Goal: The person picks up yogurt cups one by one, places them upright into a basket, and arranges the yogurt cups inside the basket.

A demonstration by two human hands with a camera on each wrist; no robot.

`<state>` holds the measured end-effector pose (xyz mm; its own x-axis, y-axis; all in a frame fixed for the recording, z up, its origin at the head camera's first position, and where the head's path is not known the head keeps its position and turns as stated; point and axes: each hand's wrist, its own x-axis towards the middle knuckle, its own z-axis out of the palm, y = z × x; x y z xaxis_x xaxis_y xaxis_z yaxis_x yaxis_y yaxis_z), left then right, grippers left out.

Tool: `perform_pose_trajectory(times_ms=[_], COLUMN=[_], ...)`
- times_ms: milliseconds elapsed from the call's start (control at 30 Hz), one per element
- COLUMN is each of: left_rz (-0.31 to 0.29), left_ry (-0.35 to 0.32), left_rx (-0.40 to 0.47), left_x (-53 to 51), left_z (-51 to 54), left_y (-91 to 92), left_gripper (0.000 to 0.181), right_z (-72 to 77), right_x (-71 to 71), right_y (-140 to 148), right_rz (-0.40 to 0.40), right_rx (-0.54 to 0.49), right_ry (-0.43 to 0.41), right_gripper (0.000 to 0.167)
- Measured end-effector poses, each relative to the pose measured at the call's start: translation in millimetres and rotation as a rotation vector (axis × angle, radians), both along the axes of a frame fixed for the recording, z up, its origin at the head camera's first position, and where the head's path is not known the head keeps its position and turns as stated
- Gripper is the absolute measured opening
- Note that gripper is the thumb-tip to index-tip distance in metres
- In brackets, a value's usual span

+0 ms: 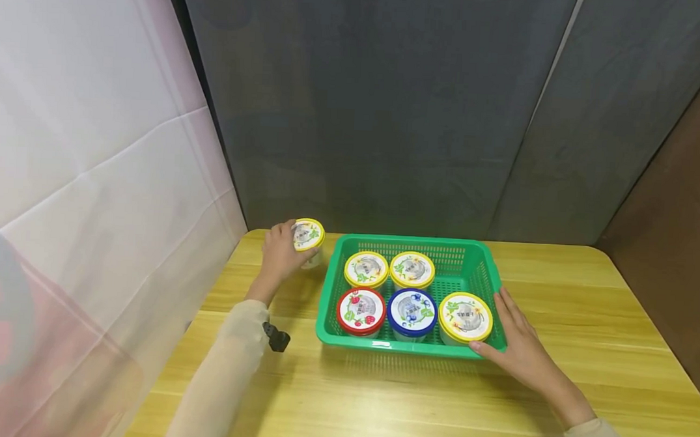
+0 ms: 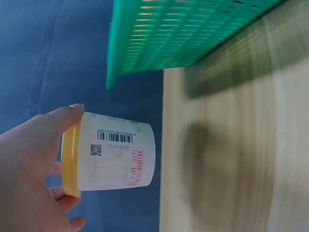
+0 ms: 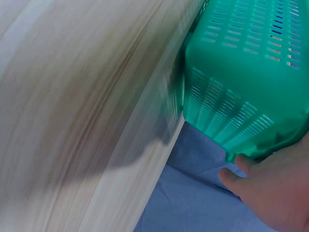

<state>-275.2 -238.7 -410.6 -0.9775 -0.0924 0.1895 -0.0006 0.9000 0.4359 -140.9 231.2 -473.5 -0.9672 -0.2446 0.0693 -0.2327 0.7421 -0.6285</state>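
Note:
A white cup (image 2: 116, 154) with a yellow lid is in my left hand (image 1: 280, 254), left of the green basket (image 1: 328, 309). My fingers and thumb grip it around the lid. Its base seems slightly off the tabletop in the left wrist view, and a barcode shows on its side. My right hand (image 1: 523, 350) rests at the basket's front right corner. The thumb lies on the front rim, and the fingers stretch along the right side. Inside the basket stand yellow-lidded cups (image 1: 366, 269), a red-lidded cup (image 1: 361, 311) and a blue-lidded cup (image 1: 412, 312).
The basket stands on a wooden table (image 1: 377, 409), near its back edge. Dark grey cloth (image 1: 378, 115) hangs behind the table. A pale printed sheet (image 1: 95, 136) rises on the left, and a brown panel (image 1: 678, 226) on the right.

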Motion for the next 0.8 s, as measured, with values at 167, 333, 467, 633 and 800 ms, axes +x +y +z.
perform_pose_trajectory(times_ms=[167,333,467,633,800], left_rz=[0.0,0.001,0.0,-0.012,-0.014], left_ry=[0.041,0.088,0.101,0.097,0.077], left_rx=[0.008,0.002,0.003,-0.015,-0.019], left_x=[0.2,2.8,5.2,6.6,8.0], left_z=[12.3,27.7,40.9,52.7,56.6], left_y=[1.1,6.1,12.6,20.7,29.0], left_gripper=[0.091,0.091,0.091,0.092,0.093], right_z=[0.3,0.7,1.0,1.2,0.6], right_x=[0.1,0.3,0.4,0.3,-0.5], right_y=[-0.1,-0.3,-0.5,-0.7,0.5], right_rz=[-0.001,0.001,0.003,0.003,0.008], right_rx=[0.005,0.002,0.004,0.003,0.007], right_ry=[0.0,0.001,0.004,0.002,0.007], right_gripper=[0.111,0.111,0.111,0.111,0.111])
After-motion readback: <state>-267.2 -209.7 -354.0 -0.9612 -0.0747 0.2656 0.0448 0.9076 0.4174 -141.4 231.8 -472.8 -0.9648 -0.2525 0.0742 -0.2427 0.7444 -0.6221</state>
